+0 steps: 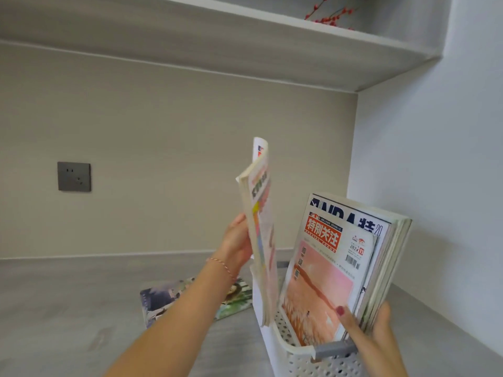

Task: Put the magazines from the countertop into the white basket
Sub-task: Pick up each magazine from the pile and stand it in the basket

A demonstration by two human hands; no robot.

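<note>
My left hand [237, 243] grips a thin magazine [260, 229] upright, seen edge-on, with its lower end dipping into the white perforated basket [288, 346]. Inside the basket a stack of magazines [337, 262] stands leaning to the right, an orange-pink cover in front and a blue-lettered one behind. My right hand [370, 333] holds that stack at its lower right, thumb on the front cover and fingers behind. Another magazine [160, 297] lies flat on the grey countertop [68, 308], partly hidden behind my left forearm.
The basket stands in the counter's right corner, close to a white side wall [435, 186]. A dark wall socket [74, 176] sits on the back wall. A shelf [272, 44] overhangs the counter, with red berry twigs [330, 16] on it.
</note>
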